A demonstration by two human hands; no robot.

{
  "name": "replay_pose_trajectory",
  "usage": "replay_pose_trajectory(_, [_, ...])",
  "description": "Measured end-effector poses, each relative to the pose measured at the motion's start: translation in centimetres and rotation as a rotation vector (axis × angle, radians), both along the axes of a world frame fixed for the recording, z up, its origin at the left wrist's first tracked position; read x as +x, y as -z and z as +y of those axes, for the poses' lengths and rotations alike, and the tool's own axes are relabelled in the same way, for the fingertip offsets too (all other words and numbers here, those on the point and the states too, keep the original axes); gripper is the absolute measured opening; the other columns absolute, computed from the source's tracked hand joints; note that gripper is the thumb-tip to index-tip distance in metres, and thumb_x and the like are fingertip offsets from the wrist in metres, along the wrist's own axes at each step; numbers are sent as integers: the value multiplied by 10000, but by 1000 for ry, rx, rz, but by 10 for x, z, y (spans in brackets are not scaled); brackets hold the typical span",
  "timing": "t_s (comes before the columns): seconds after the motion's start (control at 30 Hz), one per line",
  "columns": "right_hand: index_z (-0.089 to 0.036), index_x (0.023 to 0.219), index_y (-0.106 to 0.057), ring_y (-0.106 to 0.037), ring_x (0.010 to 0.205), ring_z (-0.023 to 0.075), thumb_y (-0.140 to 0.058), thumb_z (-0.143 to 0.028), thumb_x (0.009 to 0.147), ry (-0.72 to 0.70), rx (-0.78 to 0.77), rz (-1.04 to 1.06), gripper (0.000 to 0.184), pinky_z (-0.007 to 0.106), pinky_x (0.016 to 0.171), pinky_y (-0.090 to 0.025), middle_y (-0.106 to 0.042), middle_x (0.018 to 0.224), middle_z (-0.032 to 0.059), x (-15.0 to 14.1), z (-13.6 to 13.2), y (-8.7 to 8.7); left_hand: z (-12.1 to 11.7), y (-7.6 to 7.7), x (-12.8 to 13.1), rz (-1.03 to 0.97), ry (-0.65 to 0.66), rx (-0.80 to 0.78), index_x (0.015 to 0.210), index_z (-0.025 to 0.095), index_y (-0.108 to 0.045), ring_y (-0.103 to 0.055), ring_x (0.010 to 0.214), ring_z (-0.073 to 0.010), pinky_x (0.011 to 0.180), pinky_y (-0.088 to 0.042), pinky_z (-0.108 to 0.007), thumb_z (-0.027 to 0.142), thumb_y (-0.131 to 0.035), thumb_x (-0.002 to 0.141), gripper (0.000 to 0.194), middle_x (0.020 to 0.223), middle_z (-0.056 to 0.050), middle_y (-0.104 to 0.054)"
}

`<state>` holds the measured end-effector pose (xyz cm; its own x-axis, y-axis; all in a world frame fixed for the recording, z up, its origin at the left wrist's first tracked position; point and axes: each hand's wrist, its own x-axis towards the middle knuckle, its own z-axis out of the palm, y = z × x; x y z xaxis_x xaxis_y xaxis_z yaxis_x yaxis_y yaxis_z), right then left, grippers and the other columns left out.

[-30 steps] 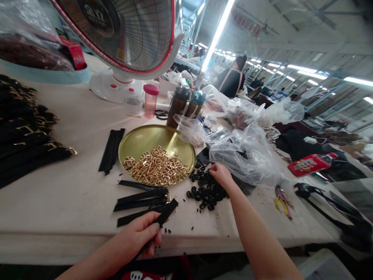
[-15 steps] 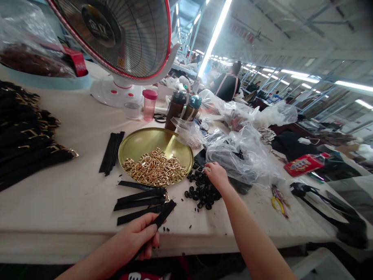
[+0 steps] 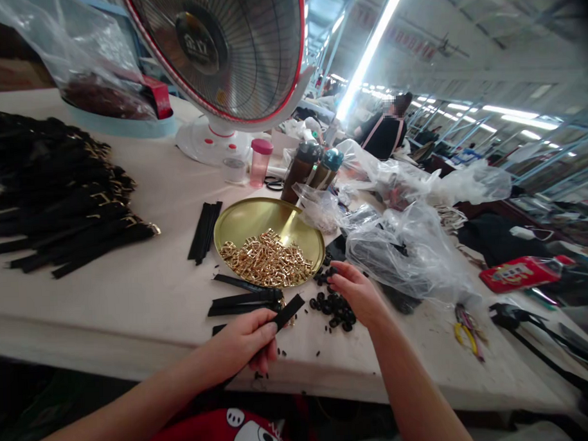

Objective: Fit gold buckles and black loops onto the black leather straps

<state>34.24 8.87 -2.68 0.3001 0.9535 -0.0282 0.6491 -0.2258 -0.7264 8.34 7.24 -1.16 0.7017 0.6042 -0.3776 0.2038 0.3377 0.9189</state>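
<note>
White-topped bench is running across the view, with a co-worker showing far beyond it. A fan is standing at the back, and a clear plastic bag is sprawling on the right. A heap of finished black straps with gold fittings is lying on the left. Near the middle, a brass tray is holding a pile of gold buckles, and a bundle of black strips is lying just beside it. Loose straps are resting in front of the tray. The left hand is clenching a single black strap near the bench's front edge, its end poking up past the fingers. The right hand is open, fingers spread, hovering at a scatter of black rings beside the tray; whether it is touching them is hard to tell.
</note>
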Motion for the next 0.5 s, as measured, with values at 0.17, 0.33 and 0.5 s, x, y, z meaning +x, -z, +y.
replay_pose_trajectory(0.17, [-241,935,-631,-611,698,112,-717,-279,622,49,87,1119,327,267,716,-491,-649,818,-10,-62,-60,-2,-3,-7,8,50,-5,276,792,166,-473,-495,489,-86,485,-386,-197,362,-371,821,223,617,35,-534])
replay_pose_trajectory(0.33, [-217,860,-647,-558,584,81,-707,-285,654,85,162,1104,225,238,624,-475,-633,729,-24,-92,-76,6,-14,-7,-1,215,90,494,783,173,-515,-515,488,-101,479,-368,-196,329,-343,841,240,599,30,-554])
replay_pose_trajectory(0.5, [-199,859,-639,-554,599,107,-689,-300,668,-34,125,911,222,262,620,-457,-619,663,-19,-97,-83,10,-19,-12,-10,283,135,648,812,176,-558,-534,560,-124,520,-359,-207,341,-312,864,300,648,6,-589])
